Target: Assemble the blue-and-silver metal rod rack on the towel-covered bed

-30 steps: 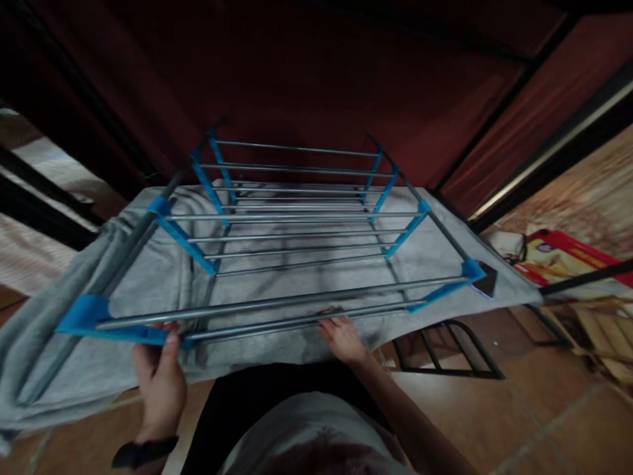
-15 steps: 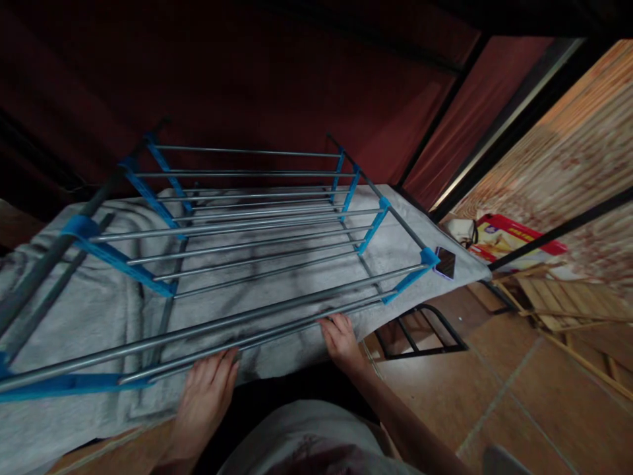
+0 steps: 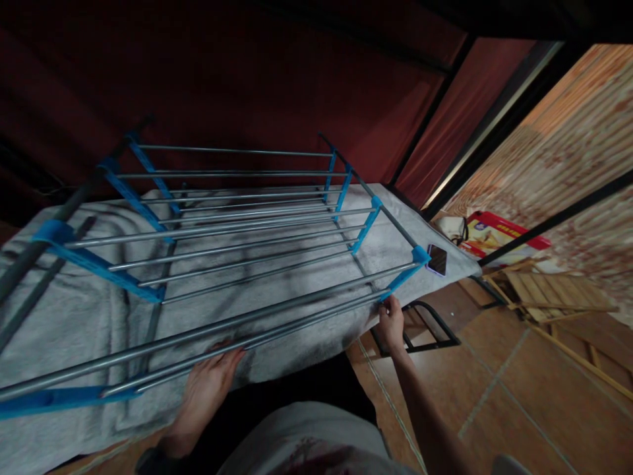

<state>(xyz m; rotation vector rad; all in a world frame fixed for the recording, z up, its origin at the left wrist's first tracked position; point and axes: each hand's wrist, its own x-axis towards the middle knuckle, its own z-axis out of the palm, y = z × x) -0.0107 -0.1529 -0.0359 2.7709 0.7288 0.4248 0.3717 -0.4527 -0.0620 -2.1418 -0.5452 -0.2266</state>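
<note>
A shoe-rack-like frame of grey metal tubes [image 3: 277, 298] and blue plastic brackets [image 3: 79, 257] lies across a grey blanket [image 3: 257, 277]. At the near edge, my left hand [image 3: 210, 379] has its fingers curled about the lowest front tube, left of the middle; their tips are partly hidden behind it. My right hand [image 3: 392, 324] is closed at that tube's right end, against the lower tip of the near right blue bracket [image 3: 403, 280]. Its fingertips are partly hidden there.
A phone [image 3: 437, 260] lies on the blanket beyond the rack's right end. Past the blanket are a red and yellow box [image 3: 509, 231], a wooden slatted piece [image 3: 554, 290] and a black metal frame [image 3: 435, 323] on the tiled floor. A dark red curtain [image 3: 222, 79] hangs behind.
My right hand has slid right along the front tube to the bracket at its end. My left hand stays on the tube, and the view has shifted slightly.
</note>
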